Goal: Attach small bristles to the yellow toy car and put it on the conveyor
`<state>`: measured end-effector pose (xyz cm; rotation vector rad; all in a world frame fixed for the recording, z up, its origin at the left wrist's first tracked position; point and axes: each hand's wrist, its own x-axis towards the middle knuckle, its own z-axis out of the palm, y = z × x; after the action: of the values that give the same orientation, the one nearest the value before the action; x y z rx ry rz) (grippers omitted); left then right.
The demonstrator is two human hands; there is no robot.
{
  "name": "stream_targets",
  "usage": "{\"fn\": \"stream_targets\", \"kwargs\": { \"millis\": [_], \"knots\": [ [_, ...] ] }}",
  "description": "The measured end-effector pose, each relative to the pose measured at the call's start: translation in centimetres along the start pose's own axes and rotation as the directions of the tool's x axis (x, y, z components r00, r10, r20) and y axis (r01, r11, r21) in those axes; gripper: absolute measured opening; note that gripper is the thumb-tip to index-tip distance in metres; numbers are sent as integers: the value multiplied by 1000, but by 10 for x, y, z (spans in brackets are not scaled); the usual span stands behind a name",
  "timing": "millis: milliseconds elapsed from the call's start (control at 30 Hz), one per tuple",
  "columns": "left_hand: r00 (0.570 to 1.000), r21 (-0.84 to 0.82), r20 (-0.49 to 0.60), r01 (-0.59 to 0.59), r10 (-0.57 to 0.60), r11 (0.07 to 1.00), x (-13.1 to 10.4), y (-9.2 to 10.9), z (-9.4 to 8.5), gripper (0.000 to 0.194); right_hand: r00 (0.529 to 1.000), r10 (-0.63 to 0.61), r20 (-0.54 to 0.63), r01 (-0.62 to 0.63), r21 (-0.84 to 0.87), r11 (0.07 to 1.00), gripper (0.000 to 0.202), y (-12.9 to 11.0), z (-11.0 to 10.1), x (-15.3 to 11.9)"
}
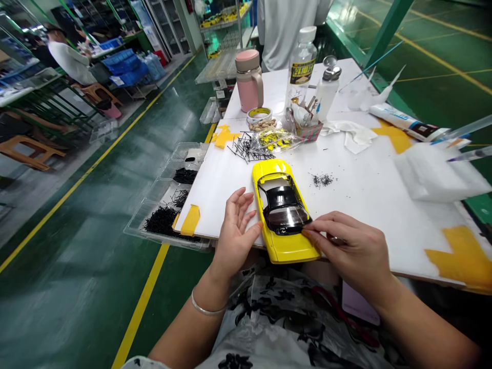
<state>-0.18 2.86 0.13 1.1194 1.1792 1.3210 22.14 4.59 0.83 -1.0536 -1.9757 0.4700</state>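
A yellow toy car body [283, 211] lies on the white table [357, 189], nose toward me, with a dark windshield piece in its cabin. My left hand [236, 230] rests against the car's left side, fingers spread, thumb touching the body. My right hand [348, 246] is at the car's right side, its fingertips pressing on the edge of the dark windshield. Neither hand lifts the car off the table.
Black pins [246, 147] lie scattered behind the car, with more in a clear tray [169, 205] at the table's left edge. A pink mug [249, 79], bottles [302, 61], a tape roll [259, 114], cloth and foam [434, 171] stand farther back. A person in white stands beyond the table.
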Motion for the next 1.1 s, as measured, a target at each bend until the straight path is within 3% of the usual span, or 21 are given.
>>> {"fn": "stream_targets", "kwargs": {
  "millis": [133, 267, 633, 800, 1100],
  "knots": [
    [1000, 97, 29, -9, 6, 995, 0, -1, 9, 80, 1000, -10, -16, 9, -28, 1000, 11, 0, 1, 0],
    [996, 193, 29, -84, 80, 978, 0, -7, 16, 80, 1000, 3, -30, -4, -25, 1000, 11, 3, 4, -1],
    [994, 185, -9, -103, 107, 977, 0, -10, 21, 79, 998, -22, -61, 17, -94, 995, 20, 6, -9, -6],
    [994, 188, -19, -101, 107, 977, -1, -10, 21, 80, 988, -146, 53, 153, -173, 973, 19, 4, -11, -8],
    [994, 216, 0, -108, 111, 970, -1, -11, 20, 82, 949, -237, 210, 294, -312, 903, 17, 14, -12, -1]
  ]
}}
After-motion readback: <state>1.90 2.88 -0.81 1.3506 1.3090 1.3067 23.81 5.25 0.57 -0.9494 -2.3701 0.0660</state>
